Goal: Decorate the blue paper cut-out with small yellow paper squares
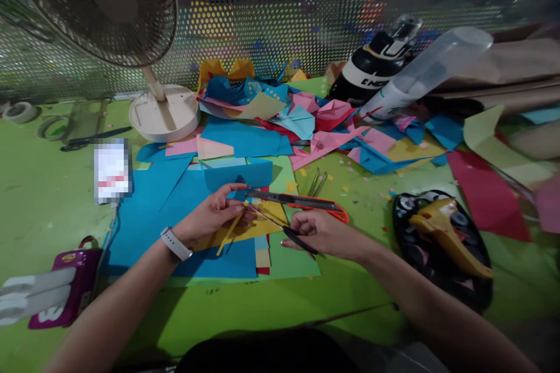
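My left hand (219, 211) pinches a narrow yellow paper strip (229, 234) between thumb and fingers, with a pale watch on that wrist. My right hand (321, 233) grips scissors (299, 239) by their dark handles. The thin blades point left and reach the strip close to my left fingertips. Under both hands lie a yellow paper sheet (272, 220) and large blue sheets (219, 265). Just beyond my right hand lies a cutter knife (292, 199), partly over an orange-rimmed object (343, 215) whose kind I cannot make out.
A fan (164, 119) stands back left, near a lit phone (112, 170) and a purple box (72, 285). Heaped coloured paper scraps (301, 122) lie along the mesh. Bottles (363, 73) stand behind. At right, a black tray (441, 280) holds a yellow tool (450, 233).
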Motion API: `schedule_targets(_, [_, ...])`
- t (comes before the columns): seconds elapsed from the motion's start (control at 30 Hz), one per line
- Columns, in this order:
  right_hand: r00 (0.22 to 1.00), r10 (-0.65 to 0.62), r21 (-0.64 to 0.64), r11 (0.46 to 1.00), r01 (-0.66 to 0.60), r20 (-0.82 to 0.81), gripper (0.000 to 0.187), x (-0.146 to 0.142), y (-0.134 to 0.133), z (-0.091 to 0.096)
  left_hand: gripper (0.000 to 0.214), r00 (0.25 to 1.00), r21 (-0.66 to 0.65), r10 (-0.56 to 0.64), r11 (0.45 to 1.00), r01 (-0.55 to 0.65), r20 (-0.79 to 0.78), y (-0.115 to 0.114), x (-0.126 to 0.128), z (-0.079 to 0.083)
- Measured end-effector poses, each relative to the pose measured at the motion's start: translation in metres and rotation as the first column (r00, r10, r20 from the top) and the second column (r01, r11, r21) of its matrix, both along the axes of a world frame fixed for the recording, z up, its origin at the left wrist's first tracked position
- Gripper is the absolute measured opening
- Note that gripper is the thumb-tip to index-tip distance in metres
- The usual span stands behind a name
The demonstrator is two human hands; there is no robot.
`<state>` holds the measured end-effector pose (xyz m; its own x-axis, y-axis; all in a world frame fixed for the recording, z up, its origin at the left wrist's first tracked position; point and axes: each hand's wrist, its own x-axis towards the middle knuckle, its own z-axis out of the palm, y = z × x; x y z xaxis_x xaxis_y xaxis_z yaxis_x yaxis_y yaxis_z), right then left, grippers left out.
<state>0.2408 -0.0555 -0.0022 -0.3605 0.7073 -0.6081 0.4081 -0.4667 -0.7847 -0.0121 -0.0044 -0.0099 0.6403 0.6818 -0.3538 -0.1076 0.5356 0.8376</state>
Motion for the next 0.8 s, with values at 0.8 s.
schedule_targets(0.8, [1.000, -0.028, -0.041, 0.999, 0.029, 0.013, 0.054, -0.0056, 0.0005, 0.0023, 0.041, 0.994, -0.063, 0.060, 0.996, -0.066, -0.090, -0.0023, 0.0039, 0.0009])
